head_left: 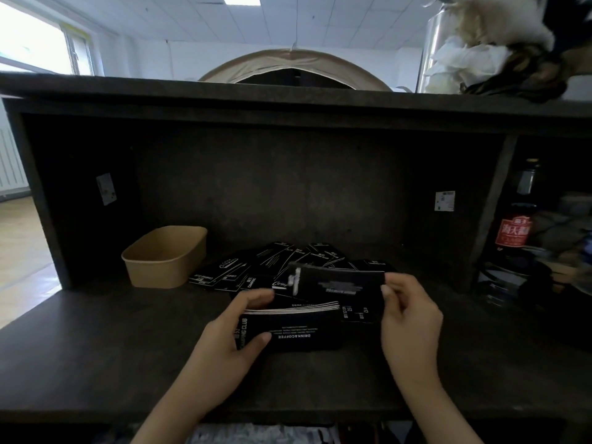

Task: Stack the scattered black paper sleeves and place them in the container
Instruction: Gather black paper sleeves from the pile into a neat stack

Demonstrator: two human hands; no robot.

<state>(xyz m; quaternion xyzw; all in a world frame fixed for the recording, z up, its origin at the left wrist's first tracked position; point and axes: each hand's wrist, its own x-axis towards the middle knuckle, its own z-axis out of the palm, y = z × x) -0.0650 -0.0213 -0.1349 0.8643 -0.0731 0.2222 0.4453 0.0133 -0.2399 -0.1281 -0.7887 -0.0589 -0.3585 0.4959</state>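
My left hand (pixel 237 334) grips a stack of black paper sleeves (pixel 298 328) with white print, held just above the dark shelf. One single black sleeve (pixel 336 283), blurred, hangs just above that stack, pinched at its right end by my right hand (pixel 407 312). Behind them several loose black sleeves (pixel 272 264) lie scattered and overlapping on the shelf. An empty brown paper container (pixel 166 256) stands to the left of the scattered sleeves.
The dark shelf (pixel 96 347) has a back wall and a top board overhead. A right divider (pixel 493 213) separates a compartment holding a dark bottle with a red label (pixel 515 232) and other clutter. White stickers are on the walls.
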